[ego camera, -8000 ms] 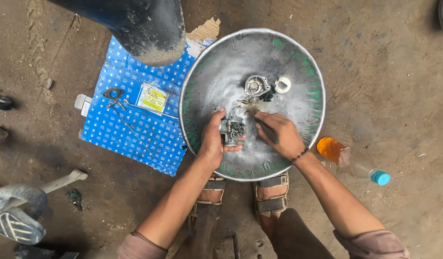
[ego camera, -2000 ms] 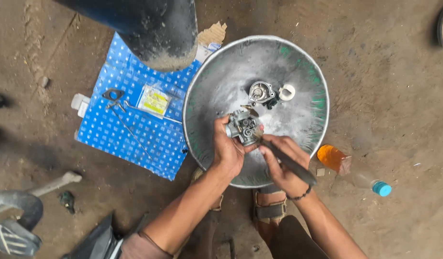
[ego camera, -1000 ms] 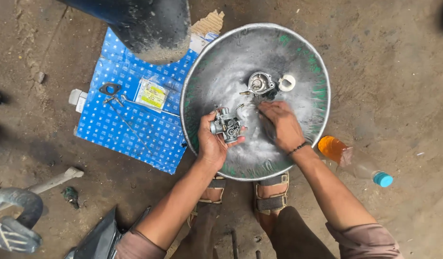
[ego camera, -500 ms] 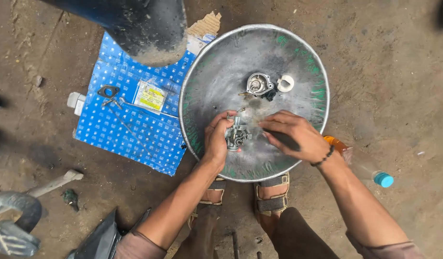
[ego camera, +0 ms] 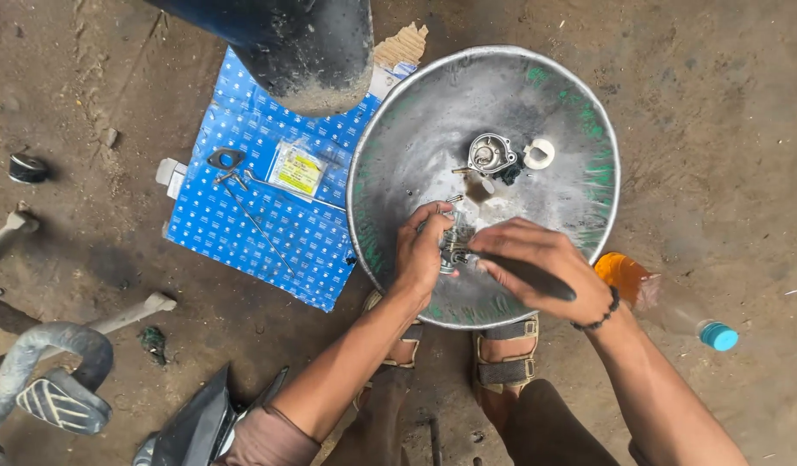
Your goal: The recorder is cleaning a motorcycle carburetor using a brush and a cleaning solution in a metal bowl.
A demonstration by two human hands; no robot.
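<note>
Right hand [ego camera: 536, 263] returned; carburetor [ego camera: 454, 246] between fingertips.

The hands [ego camera: 485, 259] largely hide the small metal part [ego camera: 454, 246]; its shape is unclear

Bare dirt floor [ego camera: 88, 103]. Lying directly on it: a round metal basin [ego camera: 588, 112]; a blue dotted sheet [ego camera: 243, 233] touching the basin's left rim; an orange bottle [ego camera: 627, 278] with a blue cap, just right of the basin; a small black cap [ego camera: 27, 168], far left.
</note>
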